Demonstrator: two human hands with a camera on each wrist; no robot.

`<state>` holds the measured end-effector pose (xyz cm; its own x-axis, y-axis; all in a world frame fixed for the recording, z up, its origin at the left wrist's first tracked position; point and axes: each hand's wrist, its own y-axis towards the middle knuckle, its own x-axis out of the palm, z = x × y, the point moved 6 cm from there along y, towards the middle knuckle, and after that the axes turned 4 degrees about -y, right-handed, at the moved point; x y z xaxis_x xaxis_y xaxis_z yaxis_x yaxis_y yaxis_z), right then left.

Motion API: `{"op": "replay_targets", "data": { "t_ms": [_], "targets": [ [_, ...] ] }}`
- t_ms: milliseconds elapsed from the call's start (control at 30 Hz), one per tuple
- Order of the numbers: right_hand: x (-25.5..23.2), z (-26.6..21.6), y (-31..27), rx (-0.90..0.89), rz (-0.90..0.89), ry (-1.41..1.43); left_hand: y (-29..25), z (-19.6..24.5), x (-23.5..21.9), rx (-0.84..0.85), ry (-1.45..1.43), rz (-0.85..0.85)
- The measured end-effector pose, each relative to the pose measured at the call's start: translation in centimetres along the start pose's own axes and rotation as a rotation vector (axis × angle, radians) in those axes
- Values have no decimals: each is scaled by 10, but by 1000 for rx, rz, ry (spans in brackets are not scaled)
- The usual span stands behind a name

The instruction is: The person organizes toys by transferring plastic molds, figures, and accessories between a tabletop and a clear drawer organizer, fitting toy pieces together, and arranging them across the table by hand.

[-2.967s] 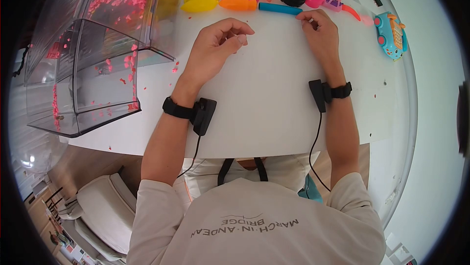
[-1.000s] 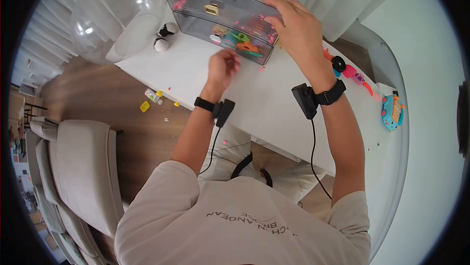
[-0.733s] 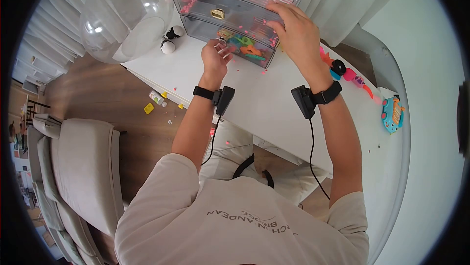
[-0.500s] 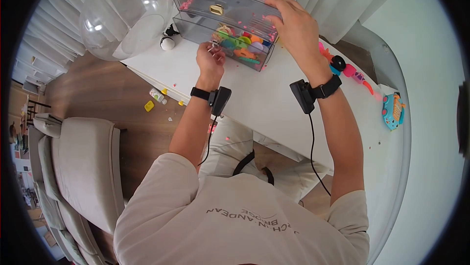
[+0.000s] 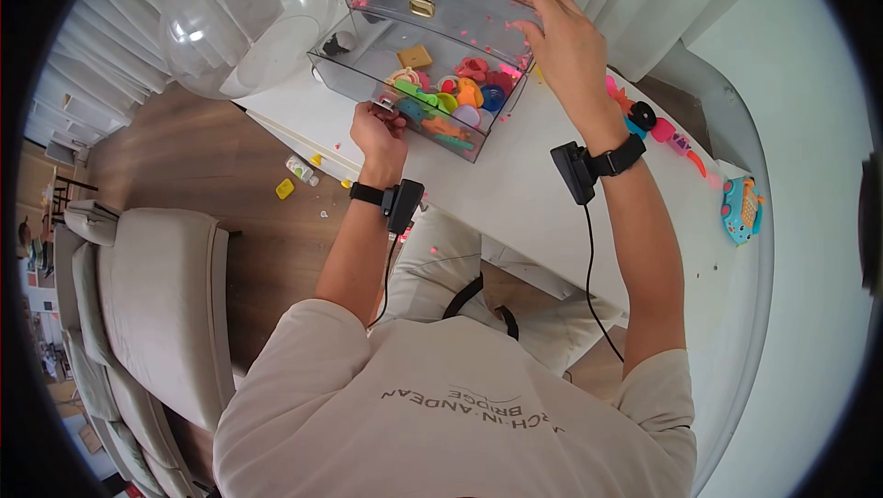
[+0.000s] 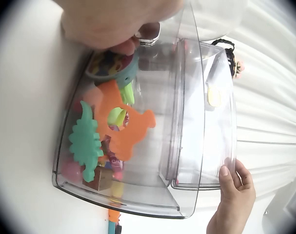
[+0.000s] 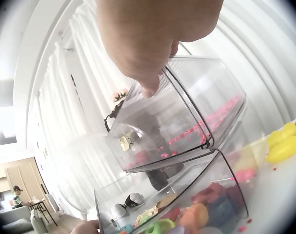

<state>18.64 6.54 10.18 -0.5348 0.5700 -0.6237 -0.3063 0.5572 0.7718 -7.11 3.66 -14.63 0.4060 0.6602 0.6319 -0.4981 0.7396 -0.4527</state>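
Observation:
A clear two-tier drawer box stands on the white table. Its lower drawer [image 5: 359, 84] is pulled partway out, and colourful toys and moulds fill it, among them an orange bear-shaped mould [image 6: 126, 119] and a green dinosaur-shaped piece [image 6: 85, 141]. My left hand [image 5: 377, 144] grips the small metal handle [image 6: 149, 33] at the front of this drawer. My right hand [image 5: 572, 57] rests on the upper right corner of the box, fingers over the top and thumb at the front. Behind that front, the upper drawer [image 7: 157, 124] holds pink bits; its gold handle [image 5: 421, 7] is free.
A large clear dome [image 5: 244, 24] stands at the left. Along the right lie a black round piece [image 5: 641, 115] in a row of bright toys and a blue toy car [image 5: 741, 210]. Pink crumbs dot the table. A bottle [image 5: 301, 170] lies on the floor beyond the edge.
The person has turned to the drawer box. My left hand reached the lower handle, and the lower drawer has slid out toward the body, uncovering the toys. My right hand stays on the top corner.

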Motion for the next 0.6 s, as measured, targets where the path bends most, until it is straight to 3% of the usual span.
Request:
{"op": "replay_targets", "data": {
  "t_ms": [133, 200, 233, 300, 333, 400, 467, 533, 600],
  "targets": [
    [2, 1, 1, 4, -27, -8, -10, 6, -1, -34, 32, 27],
    [-1, -3, 2, 6, -14, -4, -17, 20, 3, 129, 275, -69],
    [-1, -6, 3, 2, -17, -3, -18, 22, 1, 128, 270, -65],
    [-15, -31, 0, -228, 196, -193, -20, 44, 1, 453, 537, -72],
    [-12, -39, -3, -230, 194, -195, -12, 47, -2, 451, 535, -73],
    [18, -61, -12, -179, -138, 289, 8, 55, -10, 488, 378, -70],
    [68, -73, -18, 29, -644, 432, 24, 58, -6, 481, 230, -94],
    [127, -56, -28, 105, -765, 606, 34, 69, 1, 612, 66, -34],
    [172, -35, -38, 69, -756, 454, 39, 69, 9, 657, 62, -58]
  ]
}}
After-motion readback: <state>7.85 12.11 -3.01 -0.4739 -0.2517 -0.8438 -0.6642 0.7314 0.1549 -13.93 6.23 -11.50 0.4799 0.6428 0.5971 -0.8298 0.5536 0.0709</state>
